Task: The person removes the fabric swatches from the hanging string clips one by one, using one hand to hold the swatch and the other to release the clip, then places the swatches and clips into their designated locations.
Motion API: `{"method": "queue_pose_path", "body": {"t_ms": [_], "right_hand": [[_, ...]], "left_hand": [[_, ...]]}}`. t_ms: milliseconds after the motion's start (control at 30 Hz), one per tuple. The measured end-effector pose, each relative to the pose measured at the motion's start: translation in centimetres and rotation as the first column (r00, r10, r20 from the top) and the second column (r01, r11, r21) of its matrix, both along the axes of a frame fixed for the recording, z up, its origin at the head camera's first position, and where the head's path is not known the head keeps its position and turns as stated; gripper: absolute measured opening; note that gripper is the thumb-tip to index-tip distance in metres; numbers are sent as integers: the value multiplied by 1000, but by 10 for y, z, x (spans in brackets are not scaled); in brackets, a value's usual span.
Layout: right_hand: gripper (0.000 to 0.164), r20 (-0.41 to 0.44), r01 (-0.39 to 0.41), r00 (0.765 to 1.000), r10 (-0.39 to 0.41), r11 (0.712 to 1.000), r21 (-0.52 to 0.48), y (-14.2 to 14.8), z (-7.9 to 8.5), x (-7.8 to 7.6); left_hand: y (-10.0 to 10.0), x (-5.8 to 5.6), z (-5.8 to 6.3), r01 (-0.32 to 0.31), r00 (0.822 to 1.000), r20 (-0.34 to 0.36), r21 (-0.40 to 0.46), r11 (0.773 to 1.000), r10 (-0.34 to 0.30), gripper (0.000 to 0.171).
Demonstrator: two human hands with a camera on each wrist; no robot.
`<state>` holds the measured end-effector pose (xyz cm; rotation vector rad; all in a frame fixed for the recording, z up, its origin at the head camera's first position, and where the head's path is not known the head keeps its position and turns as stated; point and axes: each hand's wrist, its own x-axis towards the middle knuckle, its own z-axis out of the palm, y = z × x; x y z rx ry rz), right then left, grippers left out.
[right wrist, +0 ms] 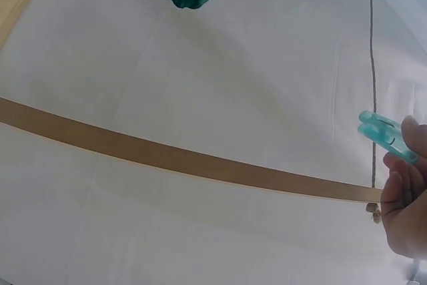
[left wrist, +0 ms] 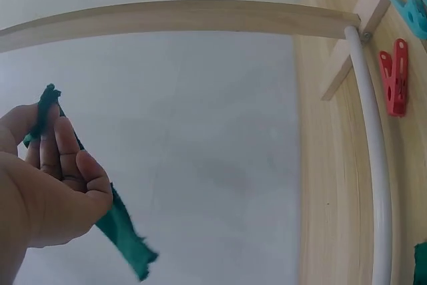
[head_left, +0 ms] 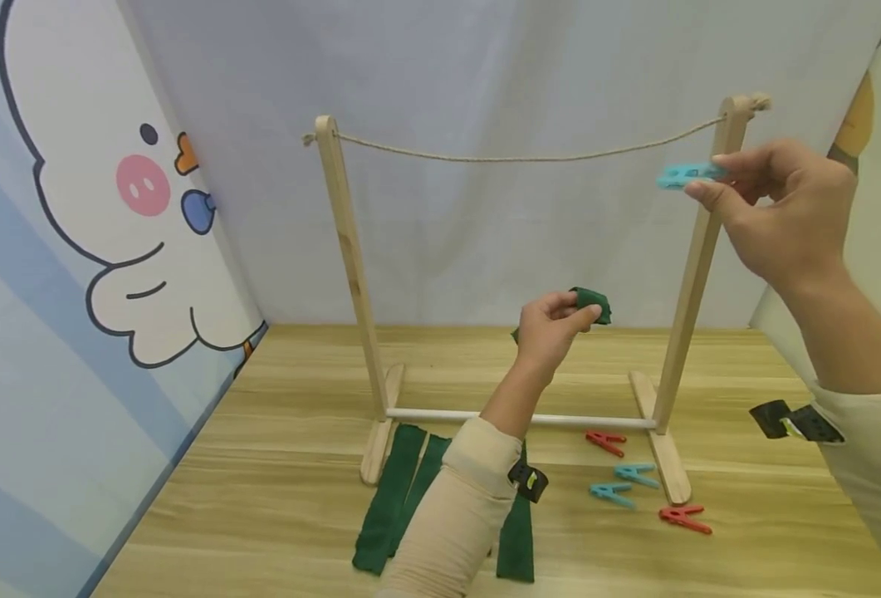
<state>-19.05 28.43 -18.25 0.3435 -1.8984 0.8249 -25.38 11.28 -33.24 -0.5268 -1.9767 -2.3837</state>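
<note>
In the head view my left hand (head_left: pixel 548 328) pinches a strip of green cloth (head_left: pixel 593 306) between thumb and fingers, below the rope. The left wrist view shows the cloth's ragged tail (left wrist: pixel 127 241) hanging under the hand. My right hand (head_left: pixel 791 208) is raised by the top of the right post, pinching a light blue clothespin (head_left: pixel 685 175) by its handle end. The clothespin points left, just below the rope (head_left: pixel 500 159) and apart from it. In the right wrist view, the same clothespin (right wrist: pixel 383 131) appears in front of the rope.
A wooden stand has a left post (head_left: pixel 350 257), a right post (head_left: pixel 697 274) and a white bottom bar (head_left: pixel 589 421). Several green cloth strips (head_left: pixel 391 498) lie at the front. Red clothespins (head_left: pixel 682 518) and blue clothespins (head_left: pixel 612 493) lie near the right foot.
</note>
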Motion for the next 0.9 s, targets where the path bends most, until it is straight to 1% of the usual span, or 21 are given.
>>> {"method": "queue_pose_path", "body": {"t_ms": [67, 233, 367, 467, 633, 767, 900], "right_hand": [[23, 15, -27, 1000, 27, 1000, -13, 2, -5, 2], [25, 52, -99, 993, 102, 994, -52, 7, -19, 7], [22, 104, -128, 985, 140, 986, -109, 9, -33, 15], [21, 130, -154, 976, 175, 976, -156, 11, -43, 22], [23, 132, -186, 968, 212, 965, -183, 12, -63, 29], [25, 148, -199, 962, 231, 958, -205, 12, -81, 34], [26, 169, -211, 953, 250, 953, -219, 12, -101, 39]], "left_hand": [[-3, 2, -2, -2, 1000, 9, -16, 1000, 2, 25], [-9, 8, -8, 15, 999, 42, -34, 999, -13, 28], [-15, 12, -14, 54, 996, 79, -68, 996, -49, 28], [-20, 14, -20, 89, 990, 120, -107, 990, -76, 29], [-26, 19, -31, 122, 982, 164, -162, 979, -95, 36], [-29, 25, -40, 136, 976, 191, -151, 979, -106, 39], [-29, 31, -54, 134, 969, 224, -136, 982, -101, 39]]}}
